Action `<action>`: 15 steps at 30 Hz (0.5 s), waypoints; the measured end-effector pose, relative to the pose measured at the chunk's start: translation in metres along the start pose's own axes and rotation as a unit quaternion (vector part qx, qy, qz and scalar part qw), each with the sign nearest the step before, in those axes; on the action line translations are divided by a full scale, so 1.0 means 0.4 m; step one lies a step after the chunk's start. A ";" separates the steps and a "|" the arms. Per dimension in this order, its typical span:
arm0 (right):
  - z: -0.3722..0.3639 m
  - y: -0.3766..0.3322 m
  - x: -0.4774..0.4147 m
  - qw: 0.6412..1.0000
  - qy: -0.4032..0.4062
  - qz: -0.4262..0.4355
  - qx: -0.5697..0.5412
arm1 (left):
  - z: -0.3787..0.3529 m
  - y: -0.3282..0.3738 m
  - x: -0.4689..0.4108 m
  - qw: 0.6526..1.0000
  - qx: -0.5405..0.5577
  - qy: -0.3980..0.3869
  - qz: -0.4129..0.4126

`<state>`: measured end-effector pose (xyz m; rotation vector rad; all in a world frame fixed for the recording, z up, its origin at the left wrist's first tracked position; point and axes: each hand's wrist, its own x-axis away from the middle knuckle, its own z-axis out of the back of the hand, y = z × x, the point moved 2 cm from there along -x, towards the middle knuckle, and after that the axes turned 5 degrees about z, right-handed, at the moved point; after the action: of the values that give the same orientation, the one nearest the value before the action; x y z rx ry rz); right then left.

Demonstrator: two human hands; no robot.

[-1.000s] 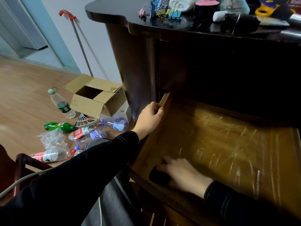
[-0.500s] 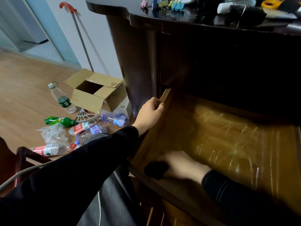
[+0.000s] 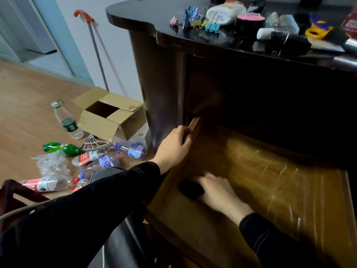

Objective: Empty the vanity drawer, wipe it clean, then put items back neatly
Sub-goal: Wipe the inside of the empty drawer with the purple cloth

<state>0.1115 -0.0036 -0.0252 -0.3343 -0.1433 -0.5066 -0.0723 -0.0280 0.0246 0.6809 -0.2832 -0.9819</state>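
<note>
One drawer [image 3: 270, 180] stands pulled out of the dark table [image 3: 139, 20], its open side up and its front toward the person. Its longer side appears to run left to right along the table's front. Its scratched wooden floor is bare but for one dark cloth [image 3: 190, 188], which lies near the front left corner, its long axis roughly left to right.

Two hands work here. The left grip [image 3: 173, 147] has its fingers curled over the drawer's left wall, far back near the table. The right grip [image 3: 218, 192] lies on the cloth, fingers pointing left. It is blurred, so I cannot tell whether the fingers curl round the cloth or press flat.

On the tabletop a cluster of binder clips [image 3: 201, 20] lies among other small things, too crowded to count. On the floor left of the table there are one open cardboard box [image 3: 108, 120], one pole with a red handle [image 3: 96, 49] against the wall, and at least six plastic bottles [image 3: 67, 122], only one of them upright.
</note>
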 end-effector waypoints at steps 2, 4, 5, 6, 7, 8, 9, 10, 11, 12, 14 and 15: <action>0.011 0.039 0.003 0.995 0.052 -0.084 0.010 | 0.002 0.009 0.005 1.000 -0.025 -0.004 -0.017; -0.007 0.037 0.020 0.995 0.045 -0.089 0.009 | 0.004 0.017 0.010 0.998 -0.049 0.005 -0.032; -0.023 0.030 0.028 0.997 0.028 -0.067 0.015 | 0.006 0.021 0.012 0.997 -0.059 0.013 -0.037; -0.037 0.026 0.032 0.999 0.018 -0.043 0.022 | 0.006 0.024 0.014 0.997 -0.066 0.019 -0.041; -0.043 0.028 0.030 0.999 0.018 -0.029 0.030 | 0.007 0.026 0.014 0.996 -0.068 0.024 -0.045; -0.038 0.034 0.020 0.999 0.027 -0.028 0.039 | 0.005 0.027 0.014 0.996 -0.067 0.025 -0.045; -0.027 0.045 0.004 0.997 0.038 -0.040 0.049 | 0.005 0.026 0.013 0.997 -0.064 0.026 -0.045; -0.012 0.058 -0.019 0.995 0.048 -0.061 0.062 | 0.004 0.026 0.012 0.997 -0.062 0.027 -0.045; 0.008 0.074 -0.044 0.992 0.055 -0.086 0.076 | 0.004 0.025 0.011 0.997 -0.061 0.030 -0.045; 0.031 0.093 -0.075 0.988 0.062 -0.114 0.087 | 0.004 0.023 0.011 0.997 -0.060 0.033 -0.046; 0.085 0.140 -0.141 0.977 0.089 -0.167 0.100 | 0.005 0.019 0.008 0.997 -0.054 0.032 -0.046; 0.113 0.165 -0.172 0.971 0.100 -0.190 0.101 | 0.006 0.018 0.006 0.997 -0.052 0.029 -0.044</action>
<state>0.0823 0.0973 -0.0162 -0.0525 -0.0607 -0.8951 -0.0674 -0.0284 0.0307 0.6299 -0.1515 -1.0513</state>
